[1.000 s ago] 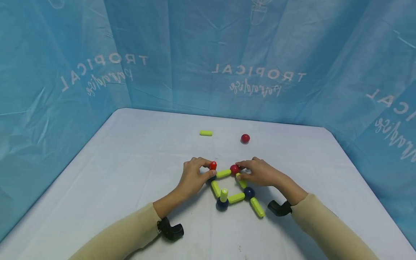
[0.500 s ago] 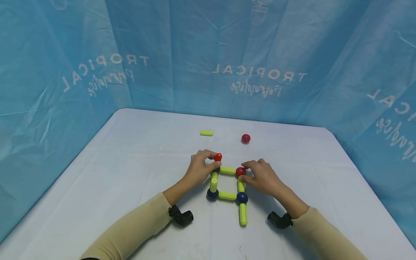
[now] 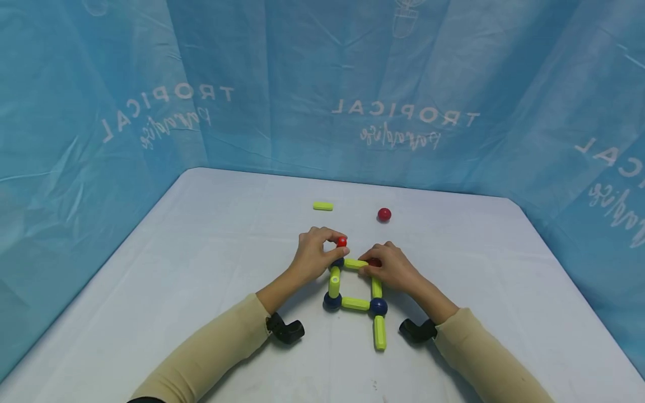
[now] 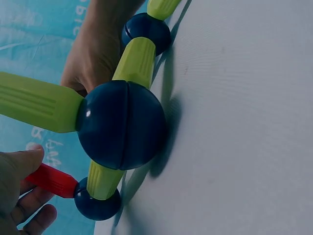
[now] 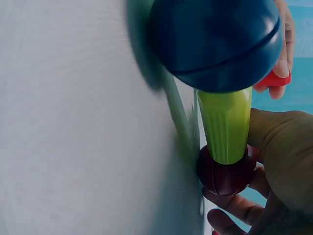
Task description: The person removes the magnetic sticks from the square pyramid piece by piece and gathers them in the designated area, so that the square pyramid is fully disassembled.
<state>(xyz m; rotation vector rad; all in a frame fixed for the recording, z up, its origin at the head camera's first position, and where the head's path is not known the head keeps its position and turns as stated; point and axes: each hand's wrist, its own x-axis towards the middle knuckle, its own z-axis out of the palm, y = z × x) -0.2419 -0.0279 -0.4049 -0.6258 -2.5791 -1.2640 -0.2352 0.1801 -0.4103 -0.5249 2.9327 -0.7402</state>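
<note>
Magnetic-toy sticks and balls form a square on the table. My left hand [image 3: 309, 257] pinches a red stick [image 3: 342, 242] that rises from the dark blue ball [image 3: 338, 262] at the back left corner. At the back right corner, the fingers of my right hand [image 3: 395, 268] curl round a red ball [image 5: 222, 178], partly covering it. Yellow-green sticks make the sides. Another yellow-green stick [image 4: 41, 102] stands upright on the front left blue ball [image 4: 122, 125]. From the front right blue ball [image 3: 378, 307], one more stick [image 3: 380, 334] points toward me.
Farther back on the white table [image 3: 242, 224] lie a loose yellow-green stick [image 3: 323, 206] and a loose red ball [image 3: 384, 215]. A blue printed curtain [image 3: 302, 134] hangs behind and at both sides of the table.
The square has turned and slid slightly back, so its free stick now points straight toward me. The left hand moved right and back with the red stick; the right hand shifted over the red ball.
</note>
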